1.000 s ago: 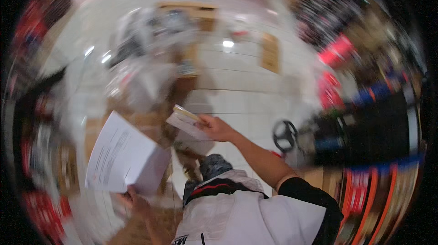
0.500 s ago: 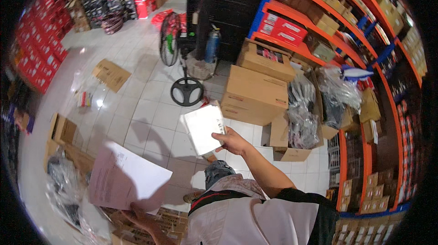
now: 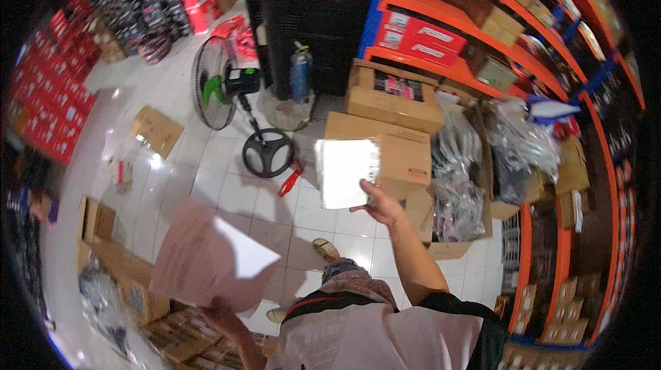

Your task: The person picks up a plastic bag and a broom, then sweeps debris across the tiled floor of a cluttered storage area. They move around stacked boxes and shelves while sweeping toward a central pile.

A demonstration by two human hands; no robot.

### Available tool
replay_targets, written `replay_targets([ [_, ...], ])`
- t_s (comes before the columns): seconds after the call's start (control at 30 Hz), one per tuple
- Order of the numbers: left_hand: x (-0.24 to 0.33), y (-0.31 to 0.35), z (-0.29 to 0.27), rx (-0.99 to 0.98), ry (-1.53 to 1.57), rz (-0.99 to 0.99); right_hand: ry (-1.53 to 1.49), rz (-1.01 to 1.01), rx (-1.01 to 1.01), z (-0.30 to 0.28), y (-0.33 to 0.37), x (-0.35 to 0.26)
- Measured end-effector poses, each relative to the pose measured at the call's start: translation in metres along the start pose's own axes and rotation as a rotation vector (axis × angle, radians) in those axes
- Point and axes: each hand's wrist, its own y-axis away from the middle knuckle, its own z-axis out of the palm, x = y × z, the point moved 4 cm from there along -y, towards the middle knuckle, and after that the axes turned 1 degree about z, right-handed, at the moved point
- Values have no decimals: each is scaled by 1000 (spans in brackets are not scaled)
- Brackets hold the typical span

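Observation:
My right hand [image 3: 381, 204] is closed on the edge of a flat, white rectangular packet [image 3: 346, 173] with a shiny, clear-looking rim, its thumb on top. The packet is in front of a big brown carton [image 3: 406, 156]. Lower left, my left hand [image 3: 220, 311] grips the near edge of a sheet of paper [image 3: 206, 260] with faint print. Shadow covers most of that sheet, and a bright patch shows on its right part. The fingers under both things are hidden.
A standing fan [image 3: 215, 84] with a round base is ahead on the tiled floor, beside a blue bottle [image 3: 300, 75]. Orange shelves [image 3: 475, 49] hold boxes on the right. Plastic-wrapped goods [image 3: 458, 184] fill an open carton. Flattened cardboard [image 3: 157, 130] lies to the left.
My right hand has moved right with the packet, which now overlaps the brown carton and faces up more squarely. The paper in my left hand has shifted slightly right. The whole view has turned.

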Motion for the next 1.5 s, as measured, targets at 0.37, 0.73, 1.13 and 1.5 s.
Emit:
replay_targets([
  [0.37, -2, 61, 44, 68, -443, 13, -65, 61, -69, -47, -111, -47],
  [0.73, 17, 71, 2, 207, -387, 96, 185, 18, 141, -75, -221, -158],
  [1.13, -10, 78, 15, -19, -356, -253, 706, 387, -826, 134, -32, 135],
  [1.5, 29, 81, 78, -206, -281, -155, 489, 344, -594, 158, -42, 103],
])
